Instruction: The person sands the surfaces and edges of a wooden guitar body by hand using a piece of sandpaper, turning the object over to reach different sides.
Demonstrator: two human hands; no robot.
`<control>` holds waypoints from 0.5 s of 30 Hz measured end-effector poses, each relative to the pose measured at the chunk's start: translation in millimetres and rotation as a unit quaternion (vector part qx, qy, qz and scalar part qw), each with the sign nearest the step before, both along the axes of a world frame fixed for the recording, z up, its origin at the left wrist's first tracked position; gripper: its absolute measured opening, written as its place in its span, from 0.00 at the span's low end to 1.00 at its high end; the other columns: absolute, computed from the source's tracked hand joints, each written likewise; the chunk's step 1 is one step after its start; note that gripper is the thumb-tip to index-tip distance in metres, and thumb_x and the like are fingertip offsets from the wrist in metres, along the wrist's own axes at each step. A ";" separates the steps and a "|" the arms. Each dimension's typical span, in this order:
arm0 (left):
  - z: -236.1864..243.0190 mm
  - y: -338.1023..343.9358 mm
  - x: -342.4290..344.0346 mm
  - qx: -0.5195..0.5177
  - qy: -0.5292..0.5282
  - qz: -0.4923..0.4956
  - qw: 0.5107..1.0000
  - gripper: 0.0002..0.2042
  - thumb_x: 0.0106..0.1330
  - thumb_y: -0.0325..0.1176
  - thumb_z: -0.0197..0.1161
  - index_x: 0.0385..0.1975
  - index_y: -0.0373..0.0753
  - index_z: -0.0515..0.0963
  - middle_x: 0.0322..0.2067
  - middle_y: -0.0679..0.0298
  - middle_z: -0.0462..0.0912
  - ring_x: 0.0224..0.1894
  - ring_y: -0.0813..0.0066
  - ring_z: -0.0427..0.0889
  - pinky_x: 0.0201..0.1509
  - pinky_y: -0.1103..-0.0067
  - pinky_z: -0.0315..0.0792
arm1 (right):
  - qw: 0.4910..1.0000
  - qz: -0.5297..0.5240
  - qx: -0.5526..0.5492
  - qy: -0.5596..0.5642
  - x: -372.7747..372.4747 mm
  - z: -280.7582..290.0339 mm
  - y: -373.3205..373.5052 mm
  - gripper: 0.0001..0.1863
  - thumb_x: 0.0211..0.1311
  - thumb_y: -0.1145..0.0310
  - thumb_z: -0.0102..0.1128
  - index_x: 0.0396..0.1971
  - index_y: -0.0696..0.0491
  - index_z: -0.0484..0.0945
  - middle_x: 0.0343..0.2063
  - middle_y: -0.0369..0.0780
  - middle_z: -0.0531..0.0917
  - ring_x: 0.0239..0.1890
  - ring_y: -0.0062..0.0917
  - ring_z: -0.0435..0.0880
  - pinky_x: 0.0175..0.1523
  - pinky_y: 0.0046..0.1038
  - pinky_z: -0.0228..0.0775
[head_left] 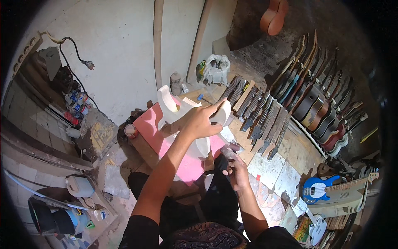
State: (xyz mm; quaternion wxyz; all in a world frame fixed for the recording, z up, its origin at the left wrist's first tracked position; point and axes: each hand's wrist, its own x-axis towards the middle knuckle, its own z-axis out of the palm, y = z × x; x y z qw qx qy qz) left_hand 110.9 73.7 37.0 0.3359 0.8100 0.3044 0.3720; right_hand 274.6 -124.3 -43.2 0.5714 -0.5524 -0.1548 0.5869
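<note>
A white unfinished guitar body (198, 147) rests tilted over a pink board (147, 135) in front of me. My left hand (201, 122) grips the rounded horn at its upper right, fingers curved over the edge. Below it to the right, my right hand (235, 172) is closed on a grey, dusty cylindrical piece (229, 150), possibly rolled sandpaper, held near the board's right edge. The far side of the body has a long curved horn pointing up. Part of the body is hidden behind my left hand and forearm.
Several guitar necks (259, 118) lie in a row at right, before a rack of guitars (319, 112). A blue bass (316, 189) sits lower right. A red can (131, 131) stands left of the board, a white bag (215, 70) at the back, containers (81, 186) lower left.
</note>
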 end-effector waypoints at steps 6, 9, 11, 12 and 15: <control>-10.6 6.7 4.8 0.019 -0.023 -0.014 0.999 0.43 0.49 0.36 0.69 0.74 0.42 0.70 0.40 0.44 0.88 0.41 0.47 0.89 0.49 0.67 0.82 | 1.000 -0.011 -0.011 0.003 -1.2 1.5 -0.9 0.23 0.60 0.75 0.53 0.56 0.52 0.79 0.31 0.28 0.73 0.25 0.14 0.70 0.38 0.27 0.76; -12.4 7.5 5.1 0.010 0.025 0.005 1.000 0.42 0.50 0.36 0.68 0.73 0.41 0.71 0.41 0.44 0.88 0.42 0.47 0.89 0.49 0.66 0.82 | 1.000 -0.013 -0.010 0.014 -0.4 -3.1 -2.2 0.22 0.60 0.75 0.54 0.56 0.53 0.79 0.30 0.28 0.73 0.25 0.14 0.71 0.38 0.27 0.77; -14.2 5.2 5.1 0.024 0.019 0.010 0.999 0.42 0.50 0.36 0.68 0.73 0.41 0.71 0.42 0.45 0.88 0.42 0.46 0.88 0.49 0.66 0.82 | 1.000 -0.013 -0.009 0.011 -1.6 -2.1 -0.8 0.23 0.61 0.75 0.53 0.57 0.53 0.79 0.30 0.29 0.73 0.25 0.14 0.70 0.38 0.27 0.77; -15.4 3.8 5.6 0.031 0.015 0.013 0.999 0.42 0.50 0.36 0.68 0.73 0.41 0.70 0.42 0.45 0.88 0.42 0.46 0.88 0.49 0.65 0.82 | 1.000 -0.013 -0.008 0.008 -1.9 0.3 0.4 0.23 0.61 0.75 0.53 0.57 0.53 0.79 0.30 0.29 0.72 0.25 0.14 0.70 0.38 0.27 0.77; -19.6 -1.0 8.2 0.085 -0.059 0.019 0.994 0.19 0.51 0.37 0.71 0.41 0.32 0.80 0.34 0.48 0.86 0.37 0.44 0.87 0.41 0.63 0.79 | 1.000 -0.016 0.018 -0.016 -0.4 14.0 11.0 0.24 0.61 0.76 0.52 0.59 0.54 0.78 0.29 0.29 0.71 0.25 0.14 0.70 0.38 0.27 0.77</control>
